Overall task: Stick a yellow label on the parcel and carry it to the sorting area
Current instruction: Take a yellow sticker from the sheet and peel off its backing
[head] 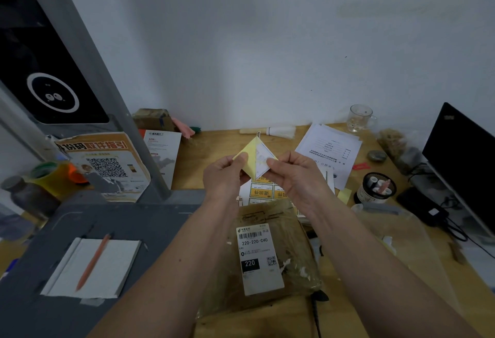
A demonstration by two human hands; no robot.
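Observation:
The parcel (270, 262) is a brown plastic mailer with a white shipping label reading 220-220-C40. It lies on the wooden desk between my forearms. Above it I hold a yellow label (250, 155) raised in the air, partly parted from its white backing paper (263, 159). My left hand (225, 177) pinches the yellow side. My right hand (292, 174) pinches the white side. A sheet of more yellow labels (263, 193) lies on the desk under my hands, partly hidden.
A notebook with an orange pen (92, 265) lies on the grey surface at left. Printed papers (330, 150), a glass mug (360, 118), a brush (270, 132), a black pot (376, 187) and a monitor (463, 158) crowd the desk's back and right.

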